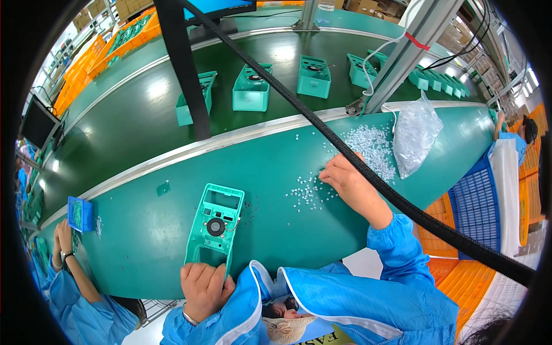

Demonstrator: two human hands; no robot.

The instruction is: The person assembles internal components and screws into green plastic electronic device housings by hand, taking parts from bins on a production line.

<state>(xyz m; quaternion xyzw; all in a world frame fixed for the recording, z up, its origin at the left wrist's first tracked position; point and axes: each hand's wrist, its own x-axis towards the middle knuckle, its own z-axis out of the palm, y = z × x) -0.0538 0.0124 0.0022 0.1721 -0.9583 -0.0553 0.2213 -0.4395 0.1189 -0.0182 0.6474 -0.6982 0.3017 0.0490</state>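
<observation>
My left hand [206, 288] is closed round the near end of a teal plastic housing [195, 237]. The housing lies on the green table with its inner side up; a round black speaker [216, 227] with thin wires sits in its middle, and rectangular openings show at both ends. My right hand [349, 183] is over the table to the right, its fingertips pinched together at a scatter of small whitish plastic pieces [306, 194]. What lies between those fingertips is too small to make out. A larger heap of the same pieces [371, 148] spreads just beyond this hand.
A clear plastic bag [415, 135] stands beside the heap. Several teal housings [251, 95] rest on the dark conveyor [155, 115] beyond. A black cable [322, 123] crosses the view diagonally. At left, a co-worker's hands [63, 238] are near a blue bin [80, 214].
</observation>
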